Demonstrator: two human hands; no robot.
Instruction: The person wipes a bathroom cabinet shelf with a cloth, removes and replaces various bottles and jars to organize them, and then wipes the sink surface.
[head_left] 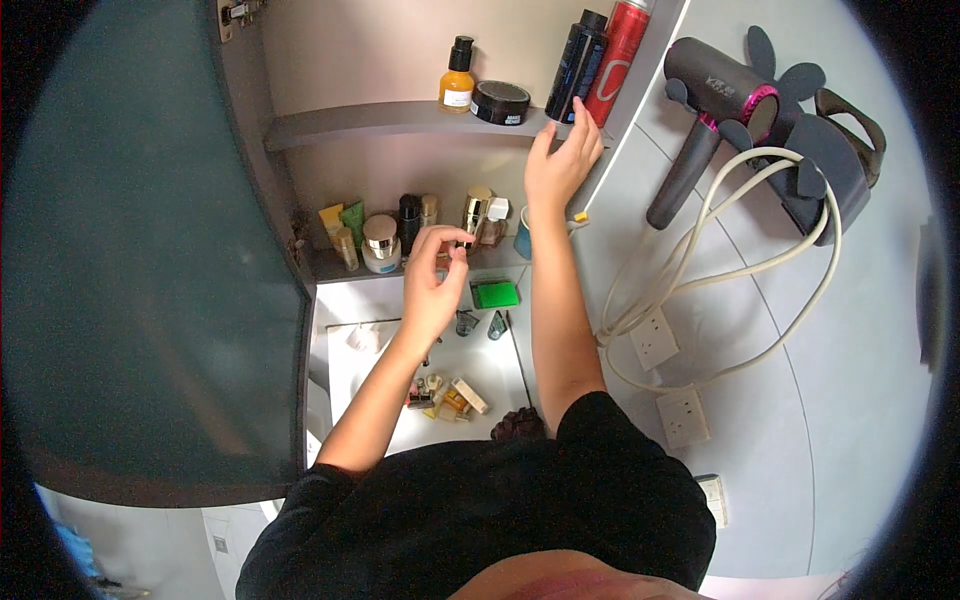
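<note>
1. Fingers (579, 108) of the right hand (562, 165), in the head view, are parted wide, the thumb well away from the others; no grip shows.
2. Just beyond those tips, a tall black cylindrical bottle with a dark cap (577, 65) stands on the grey upper shelf (345, 122). The fingertips overlap its lower end; contact cannot be told.
3. That bottle looks stiff and smooth, probably moderately light, perhaps slippery if damp. Its middle, below the cap, seems the surest hold; its narrow shape could tip if pushed high up.
4. Right beside it, a tall red cylindrical can (619, 62) leaves little room for fingers on that side. Leftward, a low round black jar (500, 102) stands apart, giving the thumb space.
5. Lower down, the left hand (434, 288) has thumb and index tips close together, in front of a shiny gold cylindrical bottle (477, 207). Something small and dark (462, 244) shows between them; whether it is held, I cannot tell.
</note>
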